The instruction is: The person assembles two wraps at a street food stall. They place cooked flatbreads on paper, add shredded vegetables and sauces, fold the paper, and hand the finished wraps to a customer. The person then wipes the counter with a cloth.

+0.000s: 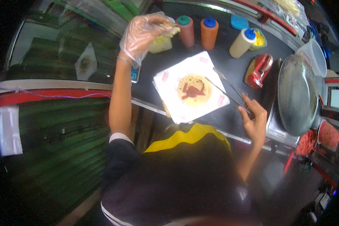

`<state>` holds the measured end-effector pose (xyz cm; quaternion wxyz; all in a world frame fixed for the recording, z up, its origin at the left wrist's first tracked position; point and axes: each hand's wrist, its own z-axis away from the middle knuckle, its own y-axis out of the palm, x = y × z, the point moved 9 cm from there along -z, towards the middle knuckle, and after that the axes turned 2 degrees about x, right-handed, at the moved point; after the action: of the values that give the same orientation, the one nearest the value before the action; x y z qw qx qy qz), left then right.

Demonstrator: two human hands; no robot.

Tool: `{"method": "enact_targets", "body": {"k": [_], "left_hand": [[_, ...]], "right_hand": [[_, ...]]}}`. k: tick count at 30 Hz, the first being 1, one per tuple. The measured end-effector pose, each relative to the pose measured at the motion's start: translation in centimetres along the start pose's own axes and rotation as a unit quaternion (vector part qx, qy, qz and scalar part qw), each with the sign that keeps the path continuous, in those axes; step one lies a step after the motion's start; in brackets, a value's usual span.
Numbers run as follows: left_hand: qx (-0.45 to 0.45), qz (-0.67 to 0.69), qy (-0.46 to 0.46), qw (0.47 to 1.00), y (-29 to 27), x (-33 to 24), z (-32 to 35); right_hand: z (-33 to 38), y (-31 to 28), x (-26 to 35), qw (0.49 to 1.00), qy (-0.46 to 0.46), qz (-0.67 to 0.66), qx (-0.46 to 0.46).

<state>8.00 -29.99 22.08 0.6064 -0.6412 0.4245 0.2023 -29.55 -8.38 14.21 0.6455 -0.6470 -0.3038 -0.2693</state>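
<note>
My left hand (141, 35), in a clear plastic glove, is raised at the upper left. Its fingers are pinched on a tuft of pale green shredded vegetable (174, 31), above a small tub (161, 46) of similar pale pieces. In my bare right hand (256, 118) are metal tongs (230, 84), their tips apart and reaching over the right edge of a round flatbread (196, 101). Brown meat-like pieces (192, 91) lie in the flatbread's middle. Under it is a stack of white printed paper sheets (168, 100) on the dark counter (150, 92).
Behind the paper stand a green-capped red squeeze bottle (186, 33), a blue-capped orange one (209, 34) and a blue-capped cream one (241, 44). A tub of yellow food (259, 39) is beside them. To the right are a red-handled tool (259, 71) and a large pan (297, 96).
</note>
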Motion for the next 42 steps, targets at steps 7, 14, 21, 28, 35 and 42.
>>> {"method": "enact_targets", "body": {"k": [7,14,21,28,35,42], "left_hand": [[0.114,0.129,-0.100,0.980,16.2,6.6,11.2],[0.105,-0.058,-0.009,0.993,17.5,9.4,14.5],[0.110,-0.014,-0.057,0.992,16.6,10.8,14.8],[0.161,-0.159,0.048,0.973,19.8,9.4,14.3],[-0.209,-0.044,-0.008,0.977,5.1,8.0,6.1],[0.040,-0.458,-0.100,0.883,2.7,17.8,-8.7]], "right_hand": [[1.7,-0.3,-1.5,1.000,0.020,0.001,-0.019],[1.0,4.9,0.0,0.997,-0.016,0.058,0.043],[2.1,6.0,0.2,0.998,0.001,0.062,0.018],[4.5,2.8,-0.2,0.998,0.010,0.041,-0.035],[6.7,-0.2,-0.7,0.993,0.005,0.015,-0.113],[7.7,-0.6,-0.4,0.991,0.002,0.000,-0.137]]}}
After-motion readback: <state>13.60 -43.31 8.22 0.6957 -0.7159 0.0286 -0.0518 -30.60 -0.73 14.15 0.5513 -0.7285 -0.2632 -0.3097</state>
